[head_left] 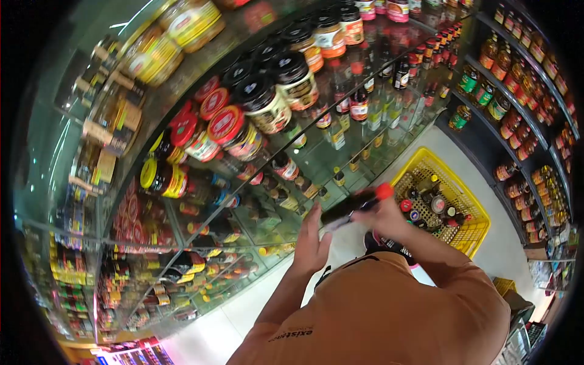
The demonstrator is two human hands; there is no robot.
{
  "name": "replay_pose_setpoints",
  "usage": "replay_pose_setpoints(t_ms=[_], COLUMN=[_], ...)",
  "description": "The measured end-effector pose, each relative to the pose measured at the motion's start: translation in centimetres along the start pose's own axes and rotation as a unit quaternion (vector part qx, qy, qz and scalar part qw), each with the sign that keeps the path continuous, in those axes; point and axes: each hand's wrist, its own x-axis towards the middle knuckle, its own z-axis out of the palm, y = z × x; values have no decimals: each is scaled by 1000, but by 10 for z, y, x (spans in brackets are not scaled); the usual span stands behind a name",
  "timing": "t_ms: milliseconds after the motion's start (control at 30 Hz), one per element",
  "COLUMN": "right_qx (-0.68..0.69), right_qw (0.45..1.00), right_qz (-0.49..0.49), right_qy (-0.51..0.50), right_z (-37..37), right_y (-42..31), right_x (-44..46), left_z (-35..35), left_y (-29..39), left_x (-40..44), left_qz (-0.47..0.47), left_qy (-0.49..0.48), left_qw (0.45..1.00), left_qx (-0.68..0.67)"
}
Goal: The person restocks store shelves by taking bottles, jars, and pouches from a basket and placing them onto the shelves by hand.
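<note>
A dark bottle with a red cap lies tilted in front of my chest, its cap end towards the right. My right hand is closed around it near the neck and is slightly blurred. My left hand is at the bottle's base end, thumb and fingers apart; whether it touches the glass I cannot tell. Below and to the right, a yellow plastic basket stands on the floor with several bottles and jars inside.
Glass shelves curve along my left and front, holding jars with red lids, jars with black lids and small bottles. Dark shelves with rows of bottles stand at the right. Pale floor runs beside the basket.
</note>
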Motion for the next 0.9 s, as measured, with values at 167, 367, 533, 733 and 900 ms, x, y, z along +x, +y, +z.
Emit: replay_pose_setpoints(t_ms=[167, 367, 533, 733, 900], right_qx=[-116, -381, -434, -468, -473], right_qw=[962, 873, 864, 853, 853], right_qz=[-155, -146, -89, -95, -76], right_qy=[195, 269, 237, 210, 206], right_z=[-110, -185, -190, -210, -214], right_y=[-39, -65, -75, -51, -51], right_x=[84, 177, 226, 294, 321], left_z=[19, 49, 72, 99, 136], left_y=[-32, -72, -105, -116, -139], left_x=[-35, -118, -211, -313, -439], left_qz=[-125, -341, -479, -688, -693], left_qy=[-10, 40, 101, 159, 31], left_qw=[972, 923, 864, 699, 720], left_qx=[-199, -173, -114, -116, -8])
